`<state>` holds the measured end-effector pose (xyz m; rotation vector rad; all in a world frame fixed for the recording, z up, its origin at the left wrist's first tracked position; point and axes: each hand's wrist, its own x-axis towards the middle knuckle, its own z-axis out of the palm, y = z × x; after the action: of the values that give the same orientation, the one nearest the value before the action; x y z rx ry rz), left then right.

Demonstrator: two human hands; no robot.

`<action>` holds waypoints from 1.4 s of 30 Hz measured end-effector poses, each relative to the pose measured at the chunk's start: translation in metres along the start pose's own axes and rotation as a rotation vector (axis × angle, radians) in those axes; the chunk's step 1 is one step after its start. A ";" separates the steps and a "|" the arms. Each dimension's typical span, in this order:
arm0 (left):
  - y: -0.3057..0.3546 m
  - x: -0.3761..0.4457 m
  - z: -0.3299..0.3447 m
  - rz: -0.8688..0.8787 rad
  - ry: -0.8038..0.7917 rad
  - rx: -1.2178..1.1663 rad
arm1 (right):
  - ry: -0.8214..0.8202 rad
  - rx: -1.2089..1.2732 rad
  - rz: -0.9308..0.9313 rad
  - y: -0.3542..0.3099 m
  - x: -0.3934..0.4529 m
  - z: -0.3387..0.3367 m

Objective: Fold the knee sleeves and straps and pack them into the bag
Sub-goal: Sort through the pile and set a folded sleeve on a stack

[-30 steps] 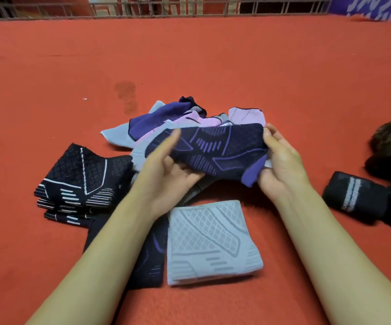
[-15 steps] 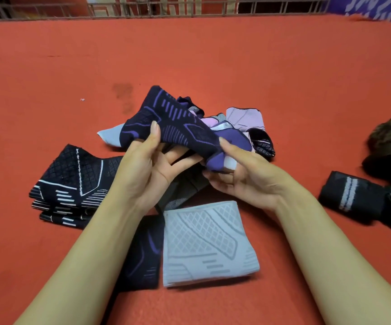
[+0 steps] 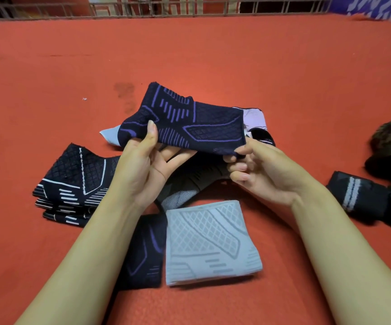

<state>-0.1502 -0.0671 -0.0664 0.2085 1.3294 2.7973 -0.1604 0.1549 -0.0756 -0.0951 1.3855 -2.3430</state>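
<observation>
1. Holding a navy knee sleeve with purple lines [image 3: 185,125] above a red surface [image 3: 213,55], the left hand [image 3: 142,170] pinches its left edge, thumb on top, and the right hand [image 3: 264,170] pinches its lower right corner.
2. Just under it lies a heap of unfolded sleeves, one pale lilac [image 3: 254,117].
3. Nearer the person rest a folded grey sleeve [image 3: 209,242] and, touching its left side, a folded navy sleeve [image 3: 145,252].
4. Left sits a stack of black sleeves with white lines [image 3: 72,184].
5. Far right lies a black strap with grey stripes [image 3: 358,195].
</observation>
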 end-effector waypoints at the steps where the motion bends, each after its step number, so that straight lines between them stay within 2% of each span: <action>1: 0.000 0.000 0.000 -0.003 -0.005 -0.002 | 0.039 0.027 0.007 0.000 0.002 -0.002; 7: -0.002 0.002 -0.005 -0.016 -0.024 -0.001 | 0.215 -0.016 -0.087 0.002 0.007 -0.004; 12: -0.004 0.003 -0.007 -0.044 -0.005 0.005 | 0.253 -0.116 -0.178 0.005 0.012 -0.012; 16: -0.005 0.004 -0.008 -0.066 0.007 -0.007 | 0.218 -0.184 -0.211 0.008 0.015 -0.021; 19: -0.006 0.004 -0.009 -0.084 0.029 -0.015 | 0.266 -0.280 -0.296 0.012 0.016 -0.018; 22: -0.007 0.006 -0.011 -0.104 0.077 -0.037 | 0.222 -0.277 -0.346 0.012 0.015 -0.014; 24: -0.006 0.008 -0.012 -0.105 0.127 -0.068 | 0.184 -0.367 -0.393 0.010 0.012 -0.016; 27: -0.003 0.011 -0.013 -0.131 0.180 -0.117 | 0.047 -0.489 -0.396 0.009 0.006 -0.017; 29: 0.000 0.010 -0.012 -0.151 0.144 -0.138 | 0.070 -0.484 -0.393 0.009 0.004 -0.014; 32: 0.004 0.005 -0.012 -0.175 0.020 -0.182 | 0.295 -0.629 -0.491 0.008 0.008 -0.016; 34: 0.006 0.001 -0.014 -0.205 -0.080 -0.229 | 0.333 -0.617 -0.516 0.007 0.008 -0.016; 36: 0.008 -0.003 -0.011 -0.257 -0.206 -0.257 | 0.282 -0.569 -0.499 0.007 0.005 -0.011; 37: 0.008 -0.004 -0.007 -0.263 -0.221 -0.215 | 0.234 -0.553 -0.483 0.007 0.003 -0.008; 42: -0.002 -0.003 0.006 -0.133 -0.113 0.145 | 0.011 -0.411 -0.412 -0.002 -0.004 0.005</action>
<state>-0.1465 -0.0617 -0.0645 0.2679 1.4625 2.5428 -0.1559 0.1531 -0.0704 -0.5315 1.9920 -2.3218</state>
